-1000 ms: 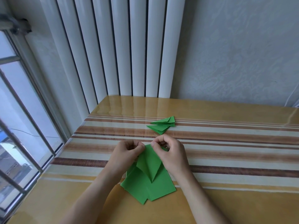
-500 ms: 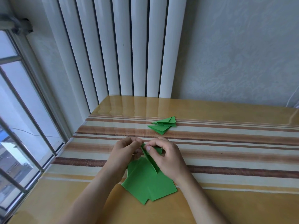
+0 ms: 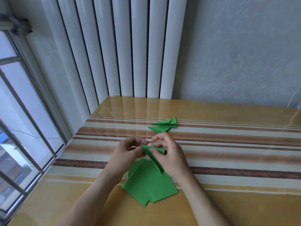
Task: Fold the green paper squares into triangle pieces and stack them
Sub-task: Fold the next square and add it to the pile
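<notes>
Folded green piece (image 3: 152, 154) pinched between left grip (image 3: 128, 154) and right grip (image 3: 169, 156), above green squares (image 3: 146, 185)

Bare tabletop (image 3: 236, 201) rightward — triangles (image 3: 164, 126) ahead

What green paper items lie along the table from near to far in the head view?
Loose stack of flat squares → half-folded piece held in both hands → pile of finished triangles.

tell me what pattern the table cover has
Yellow-tan with brown, tan and cream stripes running across the table cover, seen in the head view.
</notes>
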Action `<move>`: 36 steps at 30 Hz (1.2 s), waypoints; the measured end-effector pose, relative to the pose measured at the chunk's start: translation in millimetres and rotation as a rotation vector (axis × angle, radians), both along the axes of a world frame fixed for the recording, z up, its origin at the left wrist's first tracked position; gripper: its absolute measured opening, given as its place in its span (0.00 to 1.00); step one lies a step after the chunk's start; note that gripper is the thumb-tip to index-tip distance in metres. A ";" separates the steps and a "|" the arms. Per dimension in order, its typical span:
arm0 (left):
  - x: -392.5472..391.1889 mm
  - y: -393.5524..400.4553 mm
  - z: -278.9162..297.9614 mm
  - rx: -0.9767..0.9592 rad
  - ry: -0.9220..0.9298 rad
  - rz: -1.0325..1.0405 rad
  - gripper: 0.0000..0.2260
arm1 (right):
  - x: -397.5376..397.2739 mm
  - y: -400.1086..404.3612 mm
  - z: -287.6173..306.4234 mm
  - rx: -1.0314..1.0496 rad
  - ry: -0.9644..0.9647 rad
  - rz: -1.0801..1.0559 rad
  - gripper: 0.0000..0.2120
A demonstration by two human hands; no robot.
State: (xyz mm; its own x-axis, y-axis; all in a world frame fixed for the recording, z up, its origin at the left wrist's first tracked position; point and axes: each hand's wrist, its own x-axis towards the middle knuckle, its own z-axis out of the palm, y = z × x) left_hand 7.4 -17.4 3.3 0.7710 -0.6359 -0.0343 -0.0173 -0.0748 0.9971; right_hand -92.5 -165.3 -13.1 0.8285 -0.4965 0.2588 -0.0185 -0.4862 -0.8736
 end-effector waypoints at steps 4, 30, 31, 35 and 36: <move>3.0 0.0 -2.9 0.002 -0.066 -0.019 0.05 | -0.1 -2.1 1.6 0.064 0.045 -0.013 0.07; 4.6 -2.1 -8.9 0.051 -0.201 0.119 0.05 | -1.0 -3.4 -2.4 0.026 0.057 -0.051 0.07; 5.1 -2.2 -9.3 0.058 -0.207 0.117 0.05 | -1.1 -3.5 -2.6 0.031 0.055 -0.061 0.07; 2.7 -2.9 -8.8 0.097 -0.250 0.075 0.04 | -1.0 -6.6 -6.1 -0.013 0.044 -0.067 0.08; 1.9 -2.9 -8.3 0.106 -0.261 0.059 0.04 | -1.0 -7.1 -7.0 -0.025 0.042 -0.052 0.09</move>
